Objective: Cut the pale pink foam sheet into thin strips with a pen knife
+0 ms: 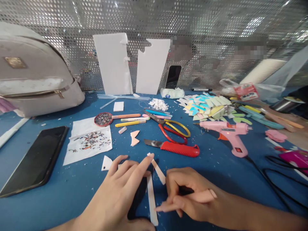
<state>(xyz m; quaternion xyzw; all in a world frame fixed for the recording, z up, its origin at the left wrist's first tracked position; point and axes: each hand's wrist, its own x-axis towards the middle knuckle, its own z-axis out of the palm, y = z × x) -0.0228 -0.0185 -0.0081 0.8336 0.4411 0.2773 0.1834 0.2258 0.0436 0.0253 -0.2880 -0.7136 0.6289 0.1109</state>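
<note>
My left hand [122, 189] lies on the blue table with its fingers stretched out, the fingertips pressing on thin white foam strips [152, 199] near the front edge. A short white strip [157, 170] slants up between the two hands. My right hand [187, 195] is closed around a pink pen-like tool [202, 196], its tip pointing left at the long strip. A small white foam offcut [106, 163] lies just left of my left fingers.
A red-handled knife [176, 147], scissors [172, 128], a pink glue gun [227, 133] with its black cord [271, 179], coloured foam pieces [207, 107], pens [131, 122], a black phone [36, 158], a paper with glitter [89, 141], a beige backpack [33, 73] and white foam boards [113, 64] surround the hands.
</note>
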